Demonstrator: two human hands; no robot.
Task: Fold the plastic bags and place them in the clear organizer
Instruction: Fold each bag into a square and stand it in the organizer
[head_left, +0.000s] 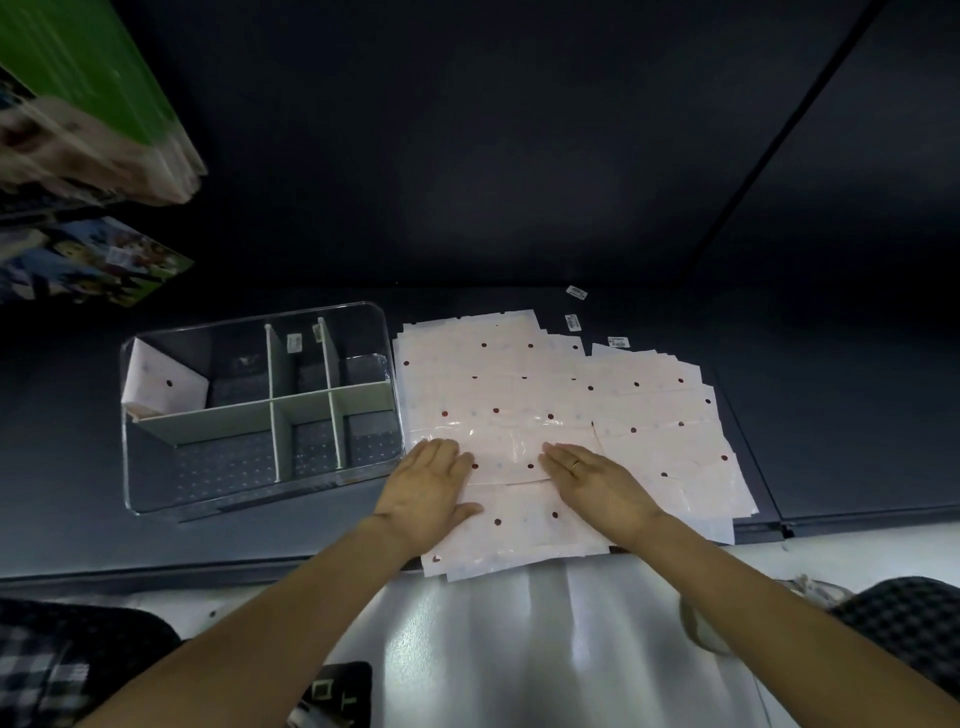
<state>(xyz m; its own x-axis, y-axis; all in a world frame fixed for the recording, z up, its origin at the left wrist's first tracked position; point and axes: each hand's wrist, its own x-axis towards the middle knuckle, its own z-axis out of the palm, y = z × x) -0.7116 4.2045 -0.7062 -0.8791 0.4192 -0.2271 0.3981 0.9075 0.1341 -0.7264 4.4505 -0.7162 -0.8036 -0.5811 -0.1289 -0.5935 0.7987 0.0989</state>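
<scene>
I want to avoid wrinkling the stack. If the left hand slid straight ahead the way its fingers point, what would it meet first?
The left hand lies flat on the near plastic bag, fingers pointing away. Sliding on, it would probably first meet the glossy fold in the bags just ahead; the clear organizer stays to its left.

I see pale pink bags (545, 415) dotted with dark red and faint grey-blue spots. The organizer (260, 488) is clear, with pale grey-green dividers (260, 410), and 1 folded bag (166, 387) inside shows a single dark dot. The shelf (78, 467) is dark blue-grey. I make out a gold ring (575, 465), black-and-white checked sleeves (47, 670) and a green box (88, 62).
</scene>
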